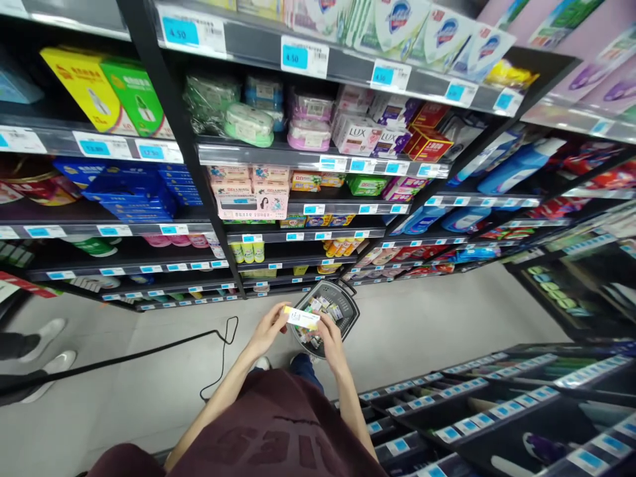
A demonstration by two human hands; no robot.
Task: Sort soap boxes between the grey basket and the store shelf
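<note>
A small white and yellow box (302, 318) is held level between both hands, above a dark grey shopping basket (352, 320). My left hand (269, 326) is closed on the box's left end, and my right hand (330, 333) grips its right end. Several small packages (325, 307) lie inside the basket, which stands on the floor by my feet. Part of the basket's contents is hidden behind the box and my right hand.
Shelves with soap boxes (355, 132) and price labels rise ahead. Another shelf unit (452, 417) stands at the lower right. A black cable (169, 342) crosses the pale floor at left, near another person's white shoes (52, 371).
</note>
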